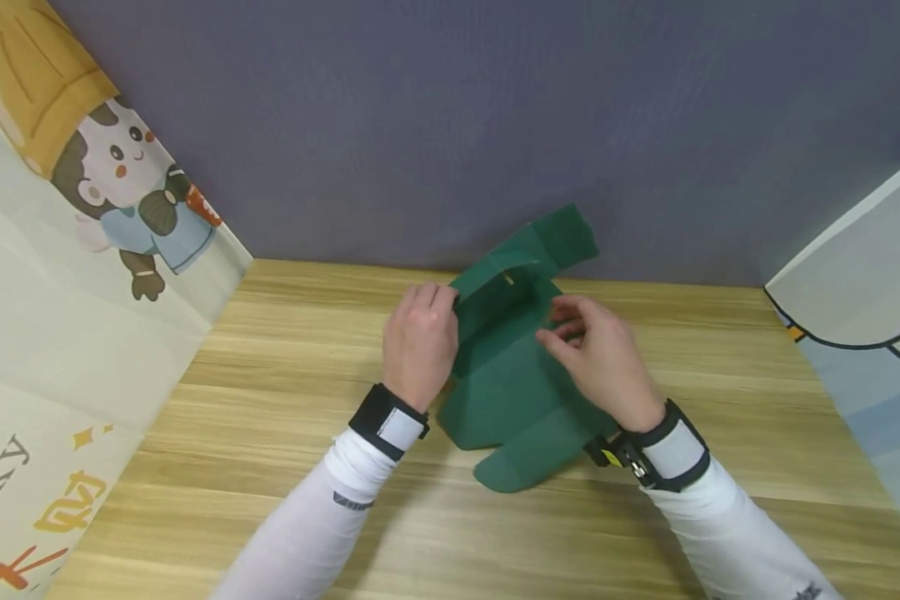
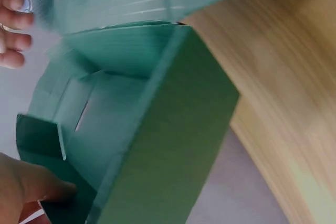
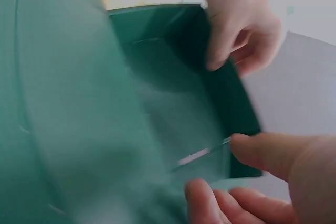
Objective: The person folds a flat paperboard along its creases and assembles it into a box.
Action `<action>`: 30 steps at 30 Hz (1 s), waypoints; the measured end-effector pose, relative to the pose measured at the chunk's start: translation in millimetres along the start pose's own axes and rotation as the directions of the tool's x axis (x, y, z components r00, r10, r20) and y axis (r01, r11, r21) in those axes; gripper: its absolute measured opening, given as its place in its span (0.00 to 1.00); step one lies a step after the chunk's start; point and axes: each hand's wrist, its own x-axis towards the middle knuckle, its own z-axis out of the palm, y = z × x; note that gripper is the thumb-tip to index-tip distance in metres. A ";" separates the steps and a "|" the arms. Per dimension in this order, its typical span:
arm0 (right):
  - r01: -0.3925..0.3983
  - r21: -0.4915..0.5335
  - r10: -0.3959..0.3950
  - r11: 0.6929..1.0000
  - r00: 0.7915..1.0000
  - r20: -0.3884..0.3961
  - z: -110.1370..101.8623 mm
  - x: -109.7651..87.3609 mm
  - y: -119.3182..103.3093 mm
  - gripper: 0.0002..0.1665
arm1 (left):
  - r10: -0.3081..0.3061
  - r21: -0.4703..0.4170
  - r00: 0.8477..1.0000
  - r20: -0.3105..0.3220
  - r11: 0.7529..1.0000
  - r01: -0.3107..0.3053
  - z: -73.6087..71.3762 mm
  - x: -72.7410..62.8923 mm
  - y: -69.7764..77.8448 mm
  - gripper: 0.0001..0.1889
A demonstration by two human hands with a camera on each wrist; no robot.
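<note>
While the left hand (image 1: 422, 342) pinches a wall (image 3: 233, 103) of the box (image 1: 506, 392) over the table (image 1: 285, 375), near its far edge, the right hand (image 1: 607, 358) has parted fingers, no firm hold visible; such one-sided support could let the flaps (image 1: 567, 236) swing or crease that wall.

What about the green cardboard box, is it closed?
No; the green cardboard box stands open, its interior showing between the left hand and right hand.

matt cardboard box (image 1: 517, 367), wood-grained tabletop (image 1: 270, 375)
</note>
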 end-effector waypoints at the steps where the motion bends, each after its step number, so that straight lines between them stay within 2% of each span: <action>1: -0.013 0.001 0.013 1.000 1.000 -0.019 2.6 1.5 2.8 0.26 | -0.007 -0.002 1.000 -0.007 1.000 0.007 0.4 -1.9 0.9 0.09; 6: -0.024 -0.058 0.014 0.998 0.985 -0.170 14.1 9.4 12.7 0.29 | -0.029 0.030 0.999 -0.020 0.999 0.030 3.8 -12.4 7.3 0.08; 10: -0.018 -0.106 -0.008 0.994 0.969 -0.246 18.3 15.7 15.4 0.30 | -0.028 0.049 0.999 -0.025 0.998 0.030 6.2 -18.5 13.1 0.08; 22: -0.059 -0.174 0.002 0.983 0.949 -0.315 21.4 24.3 17.5 0.18 | -0.015 0.039 0.998 -0.061 0.999 0.018 6.2 -27.2 26.2 0.07; 30: 0.016 -0.244 -0.093 0.970 0.946 -0.310 24.3 22.4 14.1 0.12 | -0.011 0.039 0.998 -0.066 0.999 0.013 6.8 -28.5 27.7 0.07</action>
